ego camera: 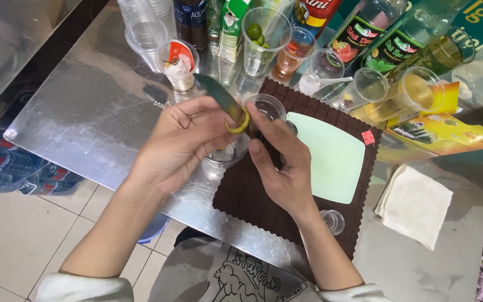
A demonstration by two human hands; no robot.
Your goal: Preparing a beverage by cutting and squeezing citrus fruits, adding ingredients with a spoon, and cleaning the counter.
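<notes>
My left hand [183, 140] is closed around a knife with a dark green blade [218, 94] that points up and away to the left. The blade's lower end meets a small yellow-green lime piece [239, 124], which the fingertips of my right hand [280, 165] pinch. Both hands hover over a clear plastic cup [227, 155] at the left edge of a brown mat [252, 196]. A second clear cup [268, 105] stands just behind the lime piece. The knife's handle is hidden inside my left hand.
A pale green cutting board [331, 156] lies on the mat to the right. A folded white cloth [415, 204] sits further right. Behind are a cup holding limes [264, 33], syrup bottles [364, 31], stacked cups [141, 25] and measuring cups. The steel table's edge [85, 162] runs on the left.
</notes>
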